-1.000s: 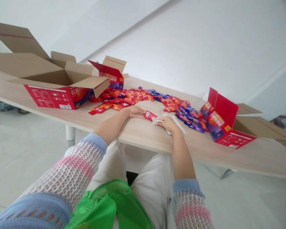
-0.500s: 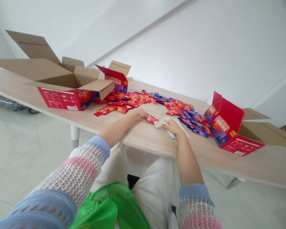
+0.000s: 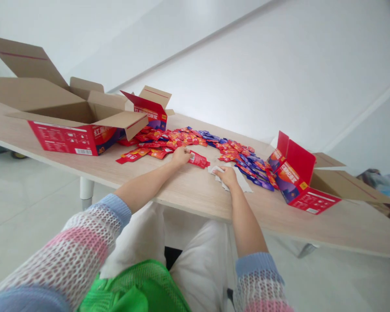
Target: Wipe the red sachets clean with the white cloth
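My left hand point(image 3: 182, 156) grips one end of a red pouch point(image 3: 199, 160), a flat packet with white print and a narrow tip pointing right. My right hand point(image 3: 226, 176) is closed on a white cloth point(image 3: 243, 182), part of which lies on the table. A small gap separates the cloth from the pouch tip. Beyond my hands, a curved row of red pouches point(image 3: 178, 138) lies in overlapping layers, with purple-blue pouches point(image 3: 255, 167) among them toward the right.
A large open carton point(image 3: 63, 138) stands on the left of the wooden table point(image 3: 195, 195), with a smaller red box point(image 3: 150, 113) behind it. Another open red box point(image 3: 299, 182) stands to the right. A white wall point(image 3: 247, 78) rises behind the table.
The red pouch has come away from the cloth and now shows more of its face. My left hand has shifted left with it. The camera view has turned slightly.
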Available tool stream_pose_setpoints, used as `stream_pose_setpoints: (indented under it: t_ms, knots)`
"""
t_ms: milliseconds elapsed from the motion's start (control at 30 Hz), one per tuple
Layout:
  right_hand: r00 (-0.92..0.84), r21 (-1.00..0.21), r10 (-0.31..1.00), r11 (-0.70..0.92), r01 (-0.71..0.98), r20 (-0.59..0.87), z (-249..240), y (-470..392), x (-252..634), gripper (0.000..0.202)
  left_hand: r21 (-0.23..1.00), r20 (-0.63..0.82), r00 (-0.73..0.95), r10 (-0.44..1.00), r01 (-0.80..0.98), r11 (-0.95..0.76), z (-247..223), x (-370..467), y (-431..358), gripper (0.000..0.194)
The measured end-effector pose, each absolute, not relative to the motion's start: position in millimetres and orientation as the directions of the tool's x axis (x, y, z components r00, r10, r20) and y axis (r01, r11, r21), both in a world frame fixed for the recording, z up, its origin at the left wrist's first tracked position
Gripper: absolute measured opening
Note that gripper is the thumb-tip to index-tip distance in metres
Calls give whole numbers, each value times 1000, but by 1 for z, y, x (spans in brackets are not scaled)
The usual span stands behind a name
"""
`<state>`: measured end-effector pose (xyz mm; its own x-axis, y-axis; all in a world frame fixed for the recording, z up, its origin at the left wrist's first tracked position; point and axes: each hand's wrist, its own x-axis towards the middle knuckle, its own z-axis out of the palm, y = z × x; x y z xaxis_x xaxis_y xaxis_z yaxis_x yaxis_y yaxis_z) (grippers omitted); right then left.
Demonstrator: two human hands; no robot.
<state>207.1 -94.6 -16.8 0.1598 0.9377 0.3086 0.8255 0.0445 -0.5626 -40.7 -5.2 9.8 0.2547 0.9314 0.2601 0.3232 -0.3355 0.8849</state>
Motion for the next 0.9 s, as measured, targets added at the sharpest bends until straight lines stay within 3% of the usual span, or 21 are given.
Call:
stream_pose_setpoints:
  t_ms: [67, 133, 267, 467, 567, 700, 800, 900]
  knots:
    - [155, -538, 936, 42, 842, 317, -17, -95, 208, 41, 818, 376, 157, 913, 407, -407, 16, -41, -17, 6]
    - [153, -528, 934, 44, 848, 323, -18, -95, 208, 43, 675, 516, 164, 840, 527, -517, 24, -43, -27, 14]
    - [148, -509, 932, 45, 859, 332, -19, -95, 208, 43, 534, 652, 122, 748, 627, -567, 39, -60, -30, 22]
    - [132, -493, 933, 54, 868, 334, -20, -96, 211, 46, 427, 708, -76, 702, 838, -340, 40, -94, 1, 27]
    - [111, -480, 929, 78, 874, 352, -20, -98, 211, 45, 475, 583, -124, 803, 854, -213, 31, -102, 18, 25]
    - [117, -471, 926, 72, 879, 360, -20, -99, 210, 45, 652, 375, -242, 895, 755, -69, 20, -106, 30, 21]
    - [130, -461, 924, 55, 886, 360, -22, -96, 212, 45, 775, 365, -309, 878, 624, -102, 16, -106, 30, 27]
    - [128, -464, 927, 55, 884, 353, -24, -94, 213, 44, 771, 376, -373, 848, 634, -63, 17, -107, 23, 30]
